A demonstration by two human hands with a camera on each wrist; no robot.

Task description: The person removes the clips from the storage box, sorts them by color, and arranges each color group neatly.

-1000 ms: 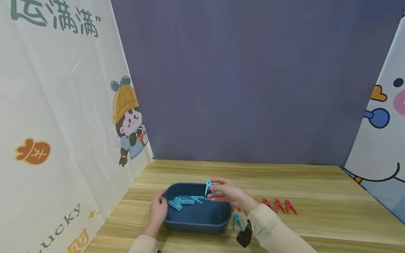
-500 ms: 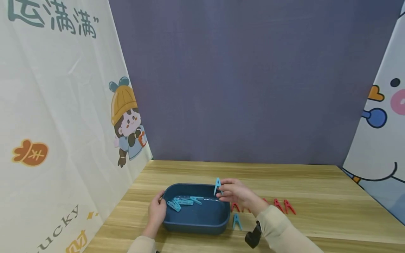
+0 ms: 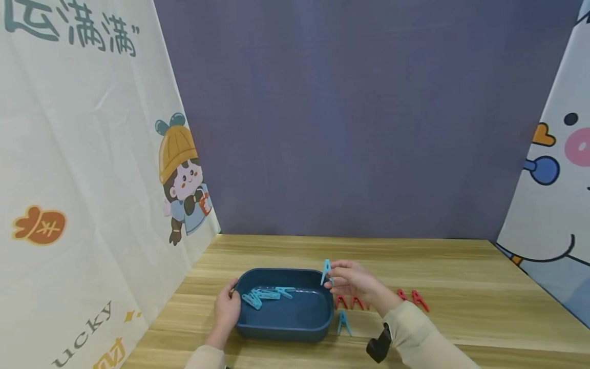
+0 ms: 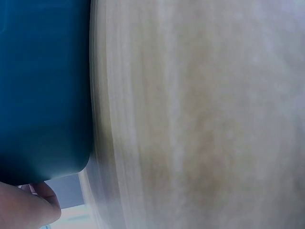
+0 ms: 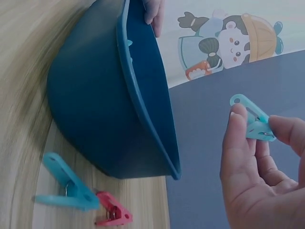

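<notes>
My left hand (image 3: 227,309) grips the left rim of a dark blue plastic basin (image 3: 286,333), thumb on the inner side. Several light blue clothespins (image 3: 252,300) lie in the basin's left and back part. Over the back right corner of the basin, my right hand (image 3: 355,281) pinches a light blue clothespin (image 3: 325,272) between thumb and fingers. The right wrist view shows this clothespin (image 5: 255,119) held apart from the basin wall (image 5: 90,95). Only part of the left hand (image 4: 28,207) appears in the left wrist view, at the basin's end.
Another light blue clothespin (image 3: 343,324) lies on the wooden table (image 3: 484,307), right of the basin. Behind it runs a row of red clothespins (image 3: 341,302), partly hidden by the right arm; the far red clothespin (image 3: 420,300) shows beyond it. A grey-blue backdrop (image 3: 341,128) hangs behind.
My right hand has moved right with the light blue clothespin, from over the basin to its back right corner. The left hand keeps its hold; the basin's contents look the same.
</notes>
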